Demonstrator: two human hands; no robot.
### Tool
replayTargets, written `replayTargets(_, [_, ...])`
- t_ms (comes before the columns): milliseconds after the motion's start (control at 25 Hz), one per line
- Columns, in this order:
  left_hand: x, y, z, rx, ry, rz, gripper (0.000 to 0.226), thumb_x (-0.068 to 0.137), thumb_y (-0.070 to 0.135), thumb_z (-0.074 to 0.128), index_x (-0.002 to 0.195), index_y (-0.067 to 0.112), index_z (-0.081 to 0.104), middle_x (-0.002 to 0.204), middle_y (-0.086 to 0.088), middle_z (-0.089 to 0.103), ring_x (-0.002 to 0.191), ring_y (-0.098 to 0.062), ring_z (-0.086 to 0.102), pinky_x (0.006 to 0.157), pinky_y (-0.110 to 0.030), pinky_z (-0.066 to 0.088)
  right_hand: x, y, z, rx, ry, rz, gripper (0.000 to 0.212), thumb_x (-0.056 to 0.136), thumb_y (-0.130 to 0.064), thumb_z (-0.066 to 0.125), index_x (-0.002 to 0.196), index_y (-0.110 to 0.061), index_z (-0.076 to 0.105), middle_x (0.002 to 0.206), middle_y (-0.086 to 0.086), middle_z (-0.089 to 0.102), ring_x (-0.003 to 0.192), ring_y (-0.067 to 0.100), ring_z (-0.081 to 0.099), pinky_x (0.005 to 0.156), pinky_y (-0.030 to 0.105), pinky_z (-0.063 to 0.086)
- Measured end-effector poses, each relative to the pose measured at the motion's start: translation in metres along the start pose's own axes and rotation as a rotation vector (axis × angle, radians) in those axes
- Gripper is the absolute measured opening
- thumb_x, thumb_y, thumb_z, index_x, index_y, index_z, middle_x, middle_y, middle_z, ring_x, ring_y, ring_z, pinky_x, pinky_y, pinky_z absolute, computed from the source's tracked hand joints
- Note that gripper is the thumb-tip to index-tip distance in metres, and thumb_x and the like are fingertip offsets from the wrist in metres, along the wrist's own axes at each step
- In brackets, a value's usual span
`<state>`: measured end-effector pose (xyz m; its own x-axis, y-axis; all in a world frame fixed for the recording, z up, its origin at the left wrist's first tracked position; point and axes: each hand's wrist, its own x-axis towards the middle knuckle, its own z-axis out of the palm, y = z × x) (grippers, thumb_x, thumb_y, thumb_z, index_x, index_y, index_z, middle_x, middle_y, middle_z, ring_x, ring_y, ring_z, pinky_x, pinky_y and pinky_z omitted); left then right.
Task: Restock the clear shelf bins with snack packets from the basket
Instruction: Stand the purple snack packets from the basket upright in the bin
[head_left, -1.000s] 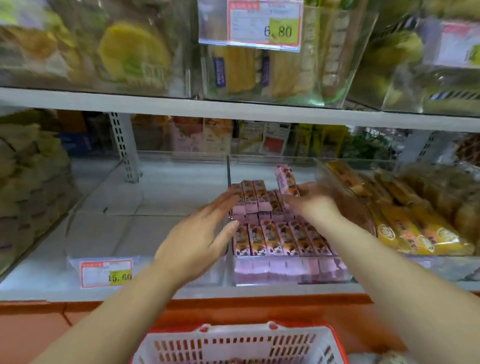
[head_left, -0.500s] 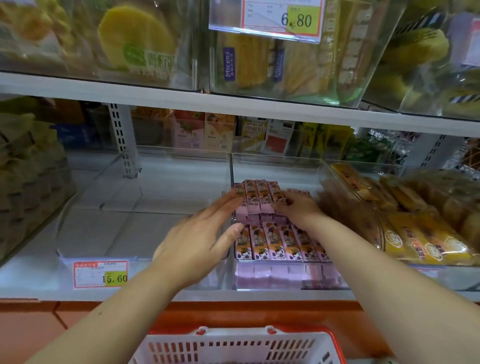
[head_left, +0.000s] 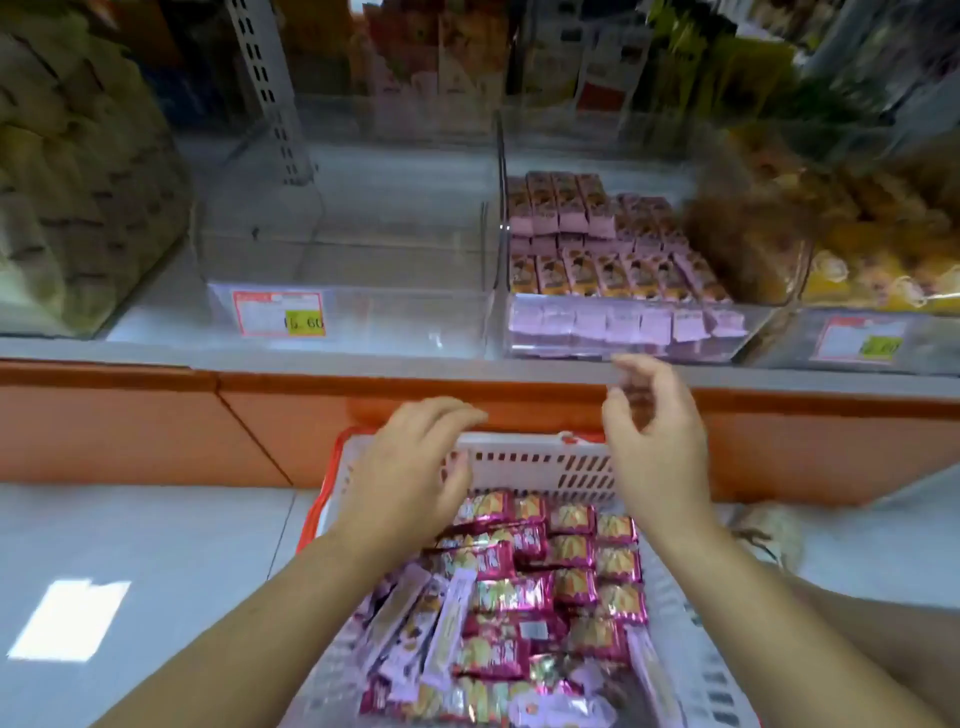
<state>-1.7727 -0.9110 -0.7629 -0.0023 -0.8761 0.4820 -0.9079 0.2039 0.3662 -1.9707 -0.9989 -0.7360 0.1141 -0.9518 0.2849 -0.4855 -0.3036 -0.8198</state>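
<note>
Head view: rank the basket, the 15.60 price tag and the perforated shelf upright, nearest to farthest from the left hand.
From the left hand:
1. Basket, directly beneath it.
2. 15.60 price tag, on the empty bin front, left.
3. Perforated shelf upright, far back behind that bin.

Brightness: dim on the shelf, lighter down near the floor.
Light patch: one hard white reflection on the floor tiles (head_left: 70, 618), lower left.
Glare: small glints on the foil packets (head_left: 519, 587).
Blur: motion smear throughout; the price tag (head_left: 280, 319) is barely legible.
Edges: the shelf lip (head_left: 363, 361) bows, a wide-angle bend.
Shadows: soft.
</note>
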Motion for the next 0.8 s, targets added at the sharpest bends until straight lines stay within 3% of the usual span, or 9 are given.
replayTargets(120, [-0.082, -0.007, 0.045, 0.023, -0.687, -0.142, 0.046, 0.096, 0.028, 0.046, 0.141, 0.025, 0.041, 0.141, 0.003, 0.042, 0.128, -0.017, 0.041, 0.098, -0.03, 0.04, -0.07, 0.061, 0.031, -0.355, -0.767, 0.18, 0.038, 0.094, -0.025, 0.056, 0.132, -0.024, 0.052, 0.129, 0.001, 0.055, 0.114, 0.016, 0.053, 0.093, 0.027, 0.042])
replayTargets(160, [-0.104, -0.012, 0.055, 0.052, -0.855, -0.162, 0.051, 0.096, 0.028, 0.047, 0.145, 0.026, 0.035, 0.144, 0.002, 0.038, 0.13, -0.019, 0.04, 0.098, -0.031, 0.04, -0.089, 0.077, 0.04, -0.41, -0.996, 0.189, 0.043, 0.095, -0.029, 0.056, 0.137, -0.025, 0.047, 0.133, 0.003, 0.053, 0.115, 0.017, 0.053, 0.093, 0.027, 0.042])
replayTargets(240, [-0.136, -0.02, 0.066, 0.113, -1.026, -0.232, 0.059, 0.092, 0.027, 0.053, 0.146, 0.024, 0.031, 0.14, -0.002, 0.038, 0.127, -0.024, 0.043, 0.095, -0.036, 0.043, -0.118, 0.098, 0.058, -0.435, -1.232, 0.213, 0.051, 0.096, -0.027, 0.055, 0.144, -0.033, 0.038, 0.134, 0.005, 0.052, 0.101, 0.019, 0.058, 0.083, 0.029, 0.046])
replayTargets(320, [-0.149, -0.031, 0.073, 0.124, -1.063, -0.35, 0.064, 0.088, 0.024, 0.058, 0.146, 0.023, 0.031, 0.135, -0.004, 0.04, 0.123, -0.025, 0.045, 0.092, -0.038, 0.046, -0.131, 0.109, 0.077, -0.427, -1.248, 0.23, 0.058, 0.097, -0.021, 0.054, 0.148, -0.035, 0.03, 0.137, 0.005, 0.047, 0.091, 0.016, 0.058, 0.077, 0.029, 0.048])
replayTargets(440, [-0.148, -0.035, 0.08, 0.089, -0.996, -0.433, 0.061, 0.088, 0.023, 0.058, 0.144, 0.022, 0.034, 0.13, -0.003, 0.042, 0.118, -0.023, 0.047, 0.089, -0.038, 0.047, -0.135, 0.112, 0.11, -0.38, -1.199, 0.264, 0.066, 0.097, -0.017, 0.05, 0.151, -0.038, 0.019, 0.12, 0.005, 0.048, 0.068, 0.015, 0.055, 0.059, 0.029, 0.044])
replayTargets(560, [-0.141, -0.039, 0.083, 0.053, -0.954, -0.442, 0.057, 0.09, 0.023, 0.057, 0.143, 0.021, 0.037, 0.129, -0.004, 0.044, 0.118, -0.023, 0.047, 0.09, -0.037, 0.046, -0.133, 0.111, 0.139, -0.424, -1.246, 0.305, 0.072, 0.096, -0.015, 0.048, 0.153, -0.038, 0.01, 0.151, 0.019, 0.028, 0.065, 0.017, 0.052, 0.053, 0.027, 0.036])
replayTargets(640, [-0.142, -0.045, 0.081, 0.035, -0.937, -0.451, 0.053, 0.091, 0.022, 0.054, 0.142, 0.022, 0.039, 0.131, -0.003, 0.045, 0.119, -0.021, 0.048, 0.09, -0.034, 0.045, -0.134, 0.111, 0.15, -0.429, -1.226, 0.406, 0.07, 0.095, -0.017, 0.051, 0.152, -0.037, 0.016, 0.155, 0.018, 0.015, 0.067, 0.016, 0.05, 0.056, 0.026, 0.037])
replayTargets(680, [-0.143, -0.047, 0.08, 0.015, -0.921, -0.459, 0.052, 0.092, 0.022, 0.053, 0.142, 0.023, 0.04, 0.131, -0.002, 0.045, 0.119, -0.02, 0.048, 0.089, -0.033, 0.044, -0.134, 0.111, 0.152, -0.401, -1.188, 0.443, 0.063, 0.094, -0.019, 0.054, 0.148, -0.034, 0.025, 0.147, 0.018, 0.026, 0.069, 0.018, 0.05, 0.059, 0.027, 0.038])
replayTargets(800, [-0.145, -0.046, 0.077, -0.031, -0.889, -0.475, 0.05, 0.092, 0.023, 0.054, 0.14, 0.025, 0.042, 0.13, 0.0, 0.046, 0.118, -0.019, 0.048, 0.09, -0.031, 0.043, -0.138, 0.114, 0.143, -0.234, -1.007, 0.429, 0.022, 0.092, -0.023, 0.058, 0.111, -0.023, 0.045, 0.091, 0.009, 0.052, 0.057, 0.018, 0.044, 0.055, 0.029, 0.036])
